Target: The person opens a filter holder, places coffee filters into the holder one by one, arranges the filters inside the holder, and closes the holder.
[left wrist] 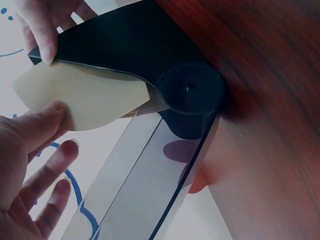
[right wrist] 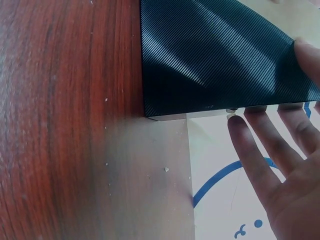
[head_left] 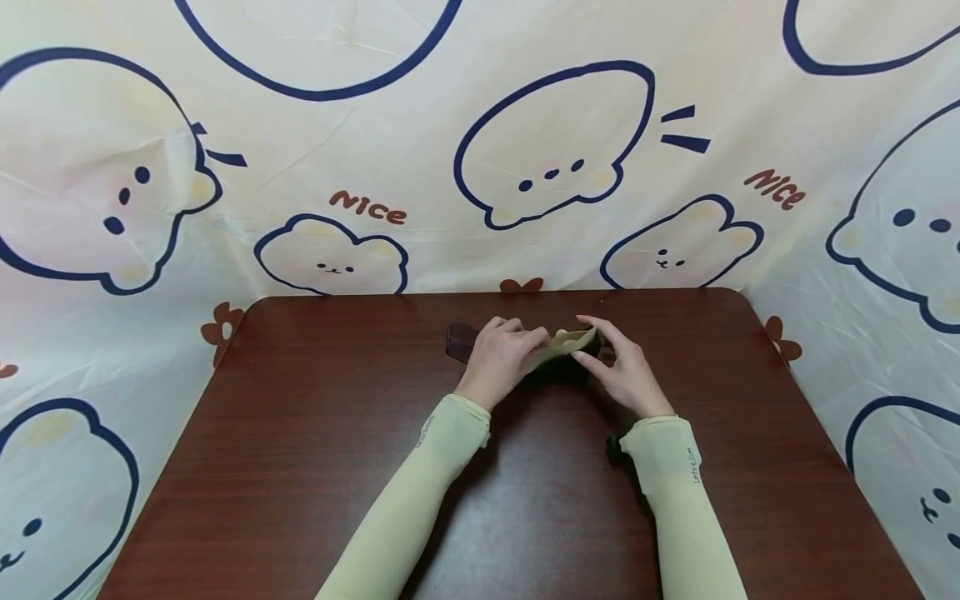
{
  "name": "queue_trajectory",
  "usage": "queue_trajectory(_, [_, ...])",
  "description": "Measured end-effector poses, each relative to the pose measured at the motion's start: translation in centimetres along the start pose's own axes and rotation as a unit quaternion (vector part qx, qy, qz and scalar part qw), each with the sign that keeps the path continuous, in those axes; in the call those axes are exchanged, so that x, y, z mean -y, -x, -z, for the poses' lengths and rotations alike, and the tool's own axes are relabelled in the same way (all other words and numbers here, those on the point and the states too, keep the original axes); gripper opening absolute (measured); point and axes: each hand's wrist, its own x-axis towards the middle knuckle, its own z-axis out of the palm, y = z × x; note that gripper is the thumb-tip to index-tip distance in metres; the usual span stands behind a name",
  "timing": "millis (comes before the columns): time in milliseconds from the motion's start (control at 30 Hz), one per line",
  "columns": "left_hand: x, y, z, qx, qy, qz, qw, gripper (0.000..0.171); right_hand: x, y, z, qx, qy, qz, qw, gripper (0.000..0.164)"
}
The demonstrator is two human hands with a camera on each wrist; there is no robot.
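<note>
A black ribbed coffee filter holder (right wrist: 220,60) stands toward the far edge of the table, its clear lid (left wrist: 125,185) swung open to the left. Beige paper coffee filters (left wrist: 95,95) show at its open top. My left hand (head_left: 504,357) pinches the filter paper, its thumb (left wrist: 52,115) on the near face; the other fingers are partly hidden behind it. From the right side my right hand (head_left: 626,375) grips the holder, thumb (right wrist: 307,57) at the upper edge and fingers along its far side.
The dark brown wooden table (head_left: 360,467) has rounded far corners. Behind and beside it hangs a pale cloth (head_left: 540,250) printed with blue-outlined cartoon animals. Small pale specks (right wrist: 166,169) lie on the tabletop near the holder.
</note>
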Motion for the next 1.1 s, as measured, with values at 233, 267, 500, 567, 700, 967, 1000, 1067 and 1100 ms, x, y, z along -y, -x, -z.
queue_trajectory(233, [0.19, 0.16, -0.10, 0.000, -0.004, -0.011, 0.9999, 0.006, 0.08, 0.00, 0.00, 0.001, -0.003, 0.003, 1.000, 0.058])
queue_trajectory(267, [0.24, 0.17, -0.09, 0.001, -0.004, -0.011, 0.9999, 0.005, 0.11, 0.00, 0.02, 0.001, -0.004, 0.005, 1.000, 0.058])
queue_trajectory(500, [0.48, 0.08, 0.06, 0.004, -0.001, -0.017, 0.9998, 0.005, 0.25, 0.03, 0.03, 0.003, -0.005, -0.002, 1.000, 0.057])
queue_trajectory(567, [0.47, 0.07, 0.09, 0.005, -0.003, -0.020, 0.9998, 0.007, 0.26, 0.02, 0.03, 0.003, -0.005, -0.004, 1.000, 0.057])
queue_trajectory(700, [0.39, -0.02, 0.15, 0.002, -0.001, -0.025, 0.9997, 0.008, 0.29, 0.00, 0.11, 0.003, -0.006, -0.005, 1.000, 0.057])
queue_trajectory(967, [0.41, 0.05, -0.03, 0.012, -0.002, -0.026, 0.9996, 0.011, 0.27, -0.01, 0.10, 0.001, -0.005, -0.004, 1.000, 0.057])
queue_trajectory(1000, [0.40, 0.11, -0.07, 0.019, -0.007, -0.024, 0.9995, 0.011, 0.29, -0.02, 0.08, 0.001, -0.006, -0.003, 1.000, 0.057])
queue_trajectory(1067, [0.36, 0.23, -0.11, 0.035, -0.016, -0.018, 0.9991, 0.011, 0.32, -0.02, 0.03, 0.001, -0.006, -0.003, 1.000, 0.058])
queue_trajectory(1100, [0.33, 0.28, -0.13, 0.043, -0.020, -0.015, 0.9988, 0.011, 0.33, -0.02, 0.01, 0.001, -0.006, -0.003, 1.000, 0.058])
